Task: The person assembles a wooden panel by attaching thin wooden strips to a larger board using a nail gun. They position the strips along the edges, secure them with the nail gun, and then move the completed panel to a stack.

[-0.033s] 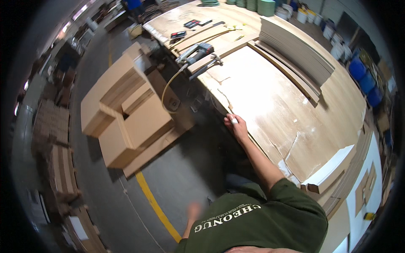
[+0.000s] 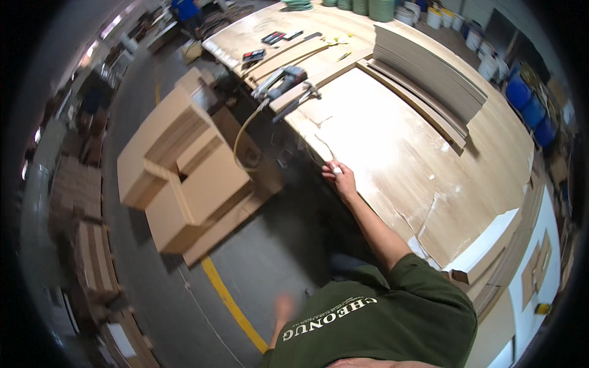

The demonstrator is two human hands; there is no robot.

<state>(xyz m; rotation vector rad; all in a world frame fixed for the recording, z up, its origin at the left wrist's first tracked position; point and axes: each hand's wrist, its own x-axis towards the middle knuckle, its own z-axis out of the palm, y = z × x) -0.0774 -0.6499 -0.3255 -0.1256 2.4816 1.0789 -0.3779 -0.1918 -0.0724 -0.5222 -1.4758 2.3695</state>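
My right hand (image 2: 340,178) is at the near left edge of a pale wooden worktable (image 2: 380,153). Its fingers are curled together, with a white wrap or small white piece on one finger; whatever they hold is hidden. Low in the picture, beside my dark green shirt, my left hand (image 2: 284,305) hangs over the floor, smeared by motion. Farther along the same table edge lie a claw hammer (image 2: 299,101) and a grey-and-black air nailer (image 2: 285,81) with a yellowish hose (image 2: 245,129).
Left of the table, large brown board boxes (image 2: 184,172) are stacked on the floor near a yellow line (image 2: 227,300). A stack of brown board strips (image 2: 429,76) stands on the table behind a wooden frame bar (image 2: 417,107). White boards (image 2: 485,239) lie at right.
The view has shifted slightly, and my right hand appears a little farther up and left along the table edge. Its fingers remain curled. My left hand stays low and blurred.
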